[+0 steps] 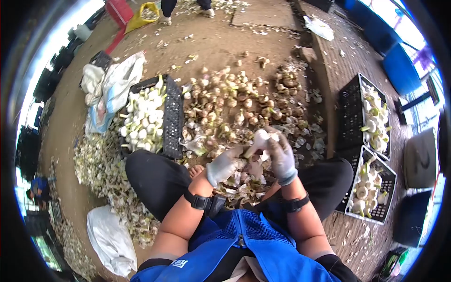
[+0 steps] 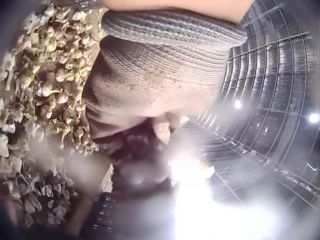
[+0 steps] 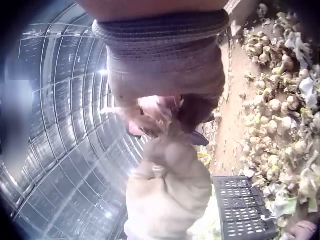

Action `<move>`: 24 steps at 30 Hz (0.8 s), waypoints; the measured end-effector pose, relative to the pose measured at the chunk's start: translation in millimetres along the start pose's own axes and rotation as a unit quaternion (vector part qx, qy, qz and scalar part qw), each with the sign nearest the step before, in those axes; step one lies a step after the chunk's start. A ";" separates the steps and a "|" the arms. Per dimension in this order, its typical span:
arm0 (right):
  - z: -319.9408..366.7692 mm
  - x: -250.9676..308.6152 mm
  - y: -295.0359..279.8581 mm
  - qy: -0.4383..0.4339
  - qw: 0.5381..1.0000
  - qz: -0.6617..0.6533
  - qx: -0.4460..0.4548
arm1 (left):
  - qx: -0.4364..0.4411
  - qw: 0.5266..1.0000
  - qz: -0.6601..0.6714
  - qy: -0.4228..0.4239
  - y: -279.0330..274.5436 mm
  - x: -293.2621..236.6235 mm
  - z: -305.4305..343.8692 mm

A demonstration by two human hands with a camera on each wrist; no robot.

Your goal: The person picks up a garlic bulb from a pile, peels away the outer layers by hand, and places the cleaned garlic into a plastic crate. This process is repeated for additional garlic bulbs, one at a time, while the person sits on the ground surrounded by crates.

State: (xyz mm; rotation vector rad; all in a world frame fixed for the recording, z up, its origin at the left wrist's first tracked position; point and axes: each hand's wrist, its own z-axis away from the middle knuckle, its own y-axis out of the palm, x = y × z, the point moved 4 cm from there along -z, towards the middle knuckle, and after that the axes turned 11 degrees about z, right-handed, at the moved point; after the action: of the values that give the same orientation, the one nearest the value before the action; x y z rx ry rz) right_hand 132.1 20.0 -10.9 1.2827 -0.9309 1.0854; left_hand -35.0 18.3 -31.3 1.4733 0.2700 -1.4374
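Note:
In the head view, the gloved right hand grips a white garlic bulb whose stem slants down to the left. The gloved left hand is beside the stem end, fingers bent inward; whether a piece of skin is between them is unclear. In the left wrist view, the left hand's glove fills the top, with its fingertips partly hidden. The right wrist view has the right hand above and the left hand below, fingertips close together. Unpeeled bulbs lie in a pile beyond the hands.
A black crate of white garlic stands at the left, by white sacks and a heap of peelings. Two more filled crates stand at the right, near blue barrels. Someone's feet are at the far end.

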 end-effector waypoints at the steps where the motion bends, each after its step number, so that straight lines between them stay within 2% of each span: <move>1: -1.2 -1.8 -5.3 -0.011 1.000 -0.002 -0.012 | -0.018 0.998 -0.068 -0.005 3.0 -5.9 1.1; 2: -1.3 0.5 -4.5 -0.031 0.999 0.011 -0.041 | -0.033 0.990 -0.135 -0.010 8.8 -12.9 -1.2; 3: -3.2 -5.0 -4.9 -0.022 0.999 -0.001 -0.035 | -0.075 0.987 -0.134 -0.045 6.6 -11.0 -0.4; 4: -4.7 -11.2 -4.8 -0.012 0.999 -0.013 -0.027 | -0.081 0.987 -0.131 -0.041 8.8 -8.4 -4.8; 6: -2.5 -15.5 10.9 0.018 0.999 -0.034 -0.021 | -0.035 0.990 -0.055 0.122 12.5 -9.9 -14.9; 7: -3.1 -19.6 15.0 0.002 0.999 -0.032 -0.017 | -0.105 0.944 -0.295 0.101 -3.9 -11.8 -15.0; 8: -3.4 -25.3 15.2 0.005 0.999 -0.033 -0.012 | -0.159 0.967 -0.198 0.027 -14.0 -1.8 -12.8; 10: -4.5 -47.2 3.3 0.122 0.990 0.004 -0.066 | -0.178 0.976 -0.119 0.046 -36.5 -11.0 -15.4; 11: -4.8 -61.7 -0.7 0.117 0.990 -0.027 -0.073 | -0.210 0.971 -0.019 0.110 -50.2 -25.2 -13.1; 12: -4.3 -70.4 -1.9 0.133 0.988 -0.070 0.025 | -0.236 0.957 -0.068 0.155 -68.8 -47.1 -9.3; 13: -1.7 -83.4 -1.3 0.131 0.991 -0.012 0.010 | -0.341 0.923 -0.098 0.147 -88.7 -71.0 -2.1; 14: -1.3 -92.8 2.1 0.129 0.991 0.046 -0.006 | -0.354 0.904 -0.104 0.217 -141.1 -76.8 -4.1; 15: 0.9 -62.4 18.5 0.078 0.978 0.179 0.078 | -0.389 0.882 -0.121 0.238 -187.6 -93.8 -1.1; 16: 1.6 -96.3 9.3 0.079 0.969 0.192 0.136 | -0.429 0.858 -0.093 0.268 -205.1 -122.9 3.8; 17: 5.9 -101.7 9.8 0.087 0.962 0.222 0.131 | -0.431 0.844 -0.131 0.293 -275.8 -135.8 3.3; 18: 7.4 -105.7 13.2 0.094 0.955 0.253 0.124 | -0.497 0.809 -0.151 0.276 -321.9 -157.4 8.8; 19: 8.4 -104.7 16.9 0.109 0.943 0.286 0.131 | -0.516 0.806 -0.153 0.244 -354.3 -177.4 12.6; 20: 8.5 -98.4 21.0 0.125 0.929 0.318 0.139 | -0.539 0.774 -0.182 0.280 -412.0 -188.9 14.8; 21: 7.2 -89.1 24.4 0.151 0.908 0.359 0.153 | -0.599 0.734 -0.268 0.174 -435.8 -201.1 25.7; 22: 4.5 -90.2 24.8 0.157 0.891 0.386 0.181 | -0.597 0.648 -0.464 0.092 -432.4 -215.0 32.6; 24: -0.5 -88.1 27.5 0.183 0.874 0.405 0.194 | -0.692 0.442 -0.568 -0.058 -394.1 -217.8 15.8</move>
State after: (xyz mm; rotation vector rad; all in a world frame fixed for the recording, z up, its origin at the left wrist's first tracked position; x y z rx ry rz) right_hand 83.0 11.2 -88.6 0.9217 -1.0037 2.1836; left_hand -394.9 289.3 -36.2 -0.4732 2.0543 -1.3435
